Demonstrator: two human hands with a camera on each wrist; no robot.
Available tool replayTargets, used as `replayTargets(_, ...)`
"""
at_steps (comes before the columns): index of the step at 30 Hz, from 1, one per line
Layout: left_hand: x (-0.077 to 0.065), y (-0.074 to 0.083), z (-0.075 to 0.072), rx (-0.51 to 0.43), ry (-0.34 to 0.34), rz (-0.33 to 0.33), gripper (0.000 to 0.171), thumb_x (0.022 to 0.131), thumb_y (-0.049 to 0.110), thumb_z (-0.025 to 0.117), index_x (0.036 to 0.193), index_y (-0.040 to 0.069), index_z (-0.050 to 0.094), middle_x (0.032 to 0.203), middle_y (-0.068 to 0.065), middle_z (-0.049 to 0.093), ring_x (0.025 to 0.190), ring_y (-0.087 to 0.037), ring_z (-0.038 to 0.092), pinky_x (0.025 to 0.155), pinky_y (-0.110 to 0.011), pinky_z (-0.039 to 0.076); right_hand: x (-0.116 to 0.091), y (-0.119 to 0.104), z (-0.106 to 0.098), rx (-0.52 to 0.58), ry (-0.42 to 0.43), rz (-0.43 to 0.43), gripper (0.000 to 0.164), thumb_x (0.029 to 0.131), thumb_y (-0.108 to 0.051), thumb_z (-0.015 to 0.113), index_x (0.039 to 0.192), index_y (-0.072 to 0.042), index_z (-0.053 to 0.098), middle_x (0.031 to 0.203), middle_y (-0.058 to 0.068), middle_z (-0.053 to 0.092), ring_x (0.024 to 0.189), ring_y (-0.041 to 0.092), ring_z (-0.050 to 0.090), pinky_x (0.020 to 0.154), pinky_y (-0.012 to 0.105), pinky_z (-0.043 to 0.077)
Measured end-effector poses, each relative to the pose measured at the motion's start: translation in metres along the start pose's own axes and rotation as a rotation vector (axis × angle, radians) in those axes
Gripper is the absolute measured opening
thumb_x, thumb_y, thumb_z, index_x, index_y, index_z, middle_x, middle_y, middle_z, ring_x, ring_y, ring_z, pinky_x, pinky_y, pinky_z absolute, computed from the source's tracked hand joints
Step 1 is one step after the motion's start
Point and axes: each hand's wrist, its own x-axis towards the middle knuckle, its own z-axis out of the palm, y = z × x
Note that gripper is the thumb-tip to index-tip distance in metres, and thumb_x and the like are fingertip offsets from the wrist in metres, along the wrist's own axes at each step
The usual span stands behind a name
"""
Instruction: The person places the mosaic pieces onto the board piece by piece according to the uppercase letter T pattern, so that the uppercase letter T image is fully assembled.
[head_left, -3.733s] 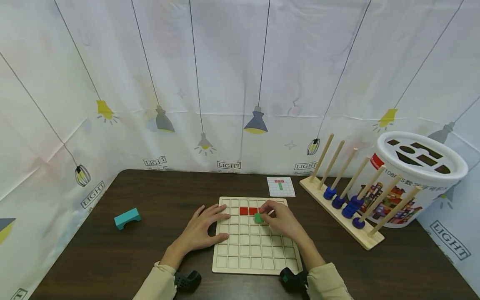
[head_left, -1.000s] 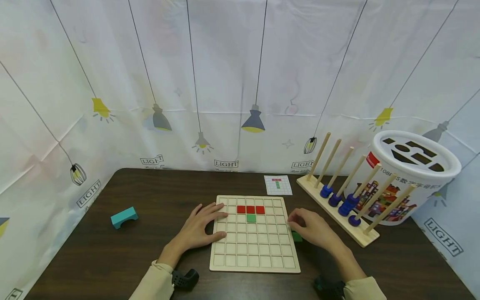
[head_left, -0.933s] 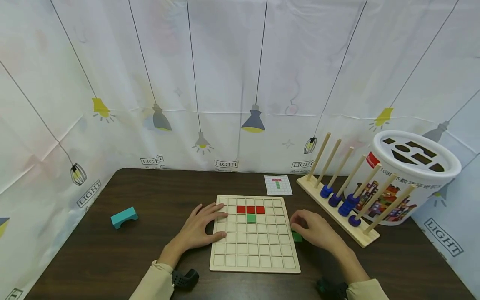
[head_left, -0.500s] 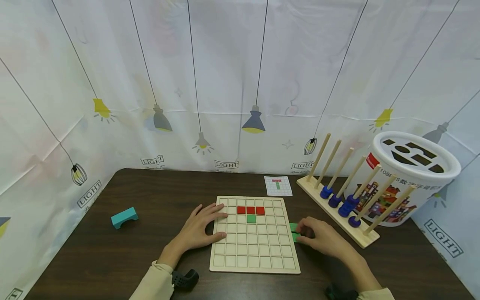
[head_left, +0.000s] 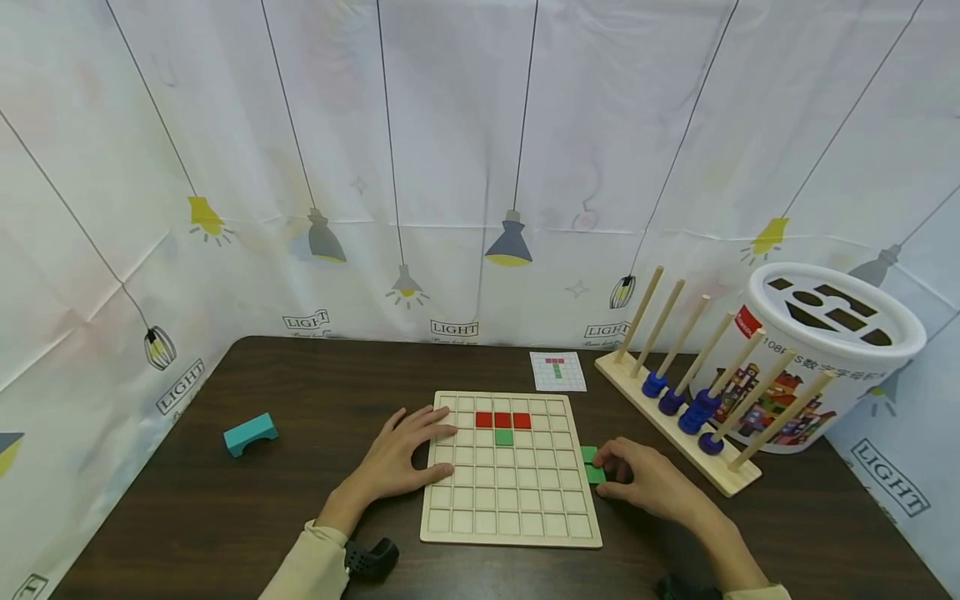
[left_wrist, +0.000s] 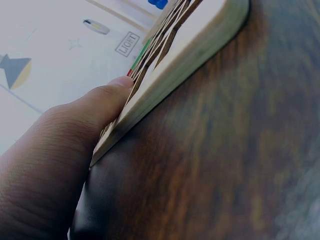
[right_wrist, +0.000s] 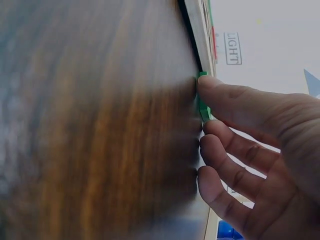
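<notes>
My left hand (head_left: pixel 405 454) rests with spread fingers on the left edge of a wooden grid board (head_left: pixel 483 500); its thumb (left_wrist: pixel 112 95) touches the rim in the left wrist view. On the board lies a row of three red tiles (head_left: pixel 502 420), with one green tile (head_left: pixel 503 437) under the middle one. Just off the board's right edge, two more green tiles lie on the table. My right hand (head_left: pixel 648 479) pinches the nearer green tile (head_left: pixel 595 475) between thumb and index finger, at opposite edges. The farther green tile (head_left: pixel 589 453) is partly covered by fingers.
A pattern card (head_left: pixel 558 372) showing a red and green T lies behind the board. To the right stand a peg rack (head_left: pixel 678 425) with blue rings and a white bucket (head_left: pixel 817 367). A teal arch block (head_left: pixel 251 434) lies at the left.
My right hand has left the board, where a third red tile and the green one now lie flat. It has moved right to the loose green tiles and pinches one. The left hand stays.
</notes>
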Motion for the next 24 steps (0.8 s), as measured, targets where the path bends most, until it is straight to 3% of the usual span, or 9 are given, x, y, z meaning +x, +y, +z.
replayTargets(17, 0.0003, -0.0004, 0.0004, 0.018, 0.003, 0.000, 0.055, 0.085, 0.052, 0.062, 0.134, 0.028, 0.054, 0.150, -0.002, 0.040, 0.140, -0.028, 0.034, 0.113, -0.063, 0.017, -0.0004, 0.0050, 0.0006, -0.043, 0.020, -0.057, 0.023, 0.079, -0.024, 0.076, 0.094, -0.014, 0.062, 0.088, -0.004, 0.058, 0.071, 0.002, 0.052, 0.058, 0.018, 0.044)
replayTargets(24, 0.0005, 0.0011, -0.0005, 0.013, -0.003, -0.004, 0.056, 0.085, 0.052, 0.062, 0.134, 0.027, 0.054, 0.150, -0.002, 0.039, 0.140, -0.029, 0.034, 0.113, -0.063, 0.016, -0.0020, 0.0043, 0.0003, -0.030, 0.043, -0.036, 0.021, 0.081, -0.023, 0.074, 0.096, -0.014, 0.061, 0.085, -0.003, 0.060, 0.065, 0.001, 0.050, 0.054, 0.018, 0.042)
